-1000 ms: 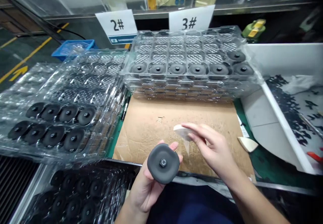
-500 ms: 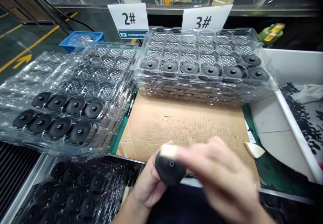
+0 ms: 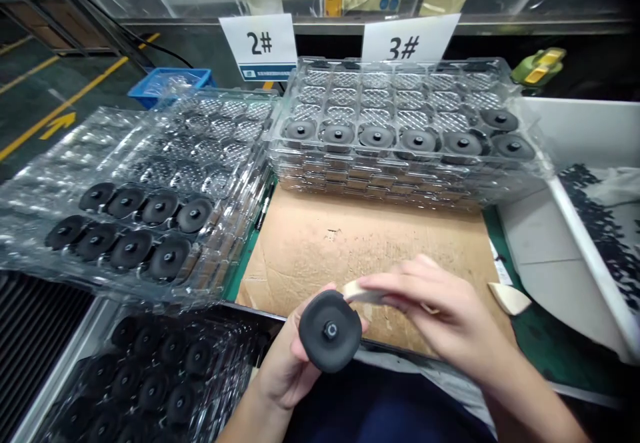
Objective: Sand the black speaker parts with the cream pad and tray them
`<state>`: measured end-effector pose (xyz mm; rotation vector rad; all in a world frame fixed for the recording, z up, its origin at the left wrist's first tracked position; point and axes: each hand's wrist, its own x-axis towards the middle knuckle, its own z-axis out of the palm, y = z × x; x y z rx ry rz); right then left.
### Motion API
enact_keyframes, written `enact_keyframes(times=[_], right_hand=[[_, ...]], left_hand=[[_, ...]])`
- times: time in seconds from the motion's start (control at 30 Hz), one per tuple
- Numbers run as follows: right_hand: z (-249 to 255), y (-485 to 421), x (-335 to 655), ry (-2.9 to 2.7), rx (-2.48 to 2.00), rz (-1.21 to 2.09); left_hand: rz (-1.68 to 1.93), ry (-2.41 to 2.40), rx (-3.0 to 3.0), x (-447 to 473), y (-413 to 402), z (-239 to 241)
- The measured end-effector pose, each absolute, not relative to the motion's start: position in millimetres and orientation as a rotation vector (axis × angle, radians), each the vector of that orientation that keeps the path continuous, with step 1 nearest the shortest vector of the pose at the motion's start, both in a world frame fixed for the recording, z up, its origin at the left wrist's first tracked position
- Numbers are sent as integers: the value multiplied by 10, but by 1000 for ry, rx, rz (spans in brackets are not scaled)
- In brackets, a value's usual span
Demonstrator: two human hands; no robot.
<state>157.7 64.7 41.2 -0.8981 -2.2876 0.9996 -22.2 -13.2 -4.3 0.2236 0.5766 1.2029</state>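
Note:
My left hand point(image 3: 286, 363) grips a black rounded-square disc point(image 3: 330, 346) from behind and below, its face with a central stud turned up toward me. Between the thumb and fingers of my right hand point(image 3: 440, 303) is a thin cream sponge-like pad point(image 3: 356, 291). The pad's tip lies at the disc's upper right rim; whether it touches cannot be made out. Both hands are over the near edge of a cardboard sheet point(image 3: 360, 243). A similar cream pad point(image 3: 510, 298) lies to the right of it.
A clear tray stack point(image 3: 375, 170) at the back holds several black discs under a "3#" sign point(image 3: 410, 36). Another clear tray point(image 3: 200, 266) with discs stands left. Lower left is a tray of dark discs point(image 3: 153, 390). A white bin point(image 3: 583, 250) with small black parts borders the right.
My right hand has drawn back slightly to the right, and the cream pad has moved from across the disc's top to its rim. The disc has tilted to face me more.

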Motion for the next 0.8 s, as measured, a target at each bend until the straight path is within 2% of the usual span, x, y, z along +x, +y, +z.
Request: enact_keyframes(times=[0.17,0.27,0.33,0.43,0.57,0.67,0.8], right_hand=[[-366,433,1904,-2258,-1120,1003],[-600,321,1891,-2294,-1179,1015],[-495,335,1854,-2241,-1224,983],[-54,384,1745,-2024,-1284,903],[453,294,1503,-2016,-954,788],[528,226,1395,-2137,-760,838],[493,300,1326,-2171,-889,774]], left_hand=[[1245,524,143,-292,-216,-101],[1245,536,129,-238,-219,-103],[1235,552,135,-188,-203,-91],[1230,607,135,-113,-176,-71],[1224,677,112,-43,-148,-57],[1254,663,101,-8,-123,-46],[1234,709,120,88,-72,-8]])
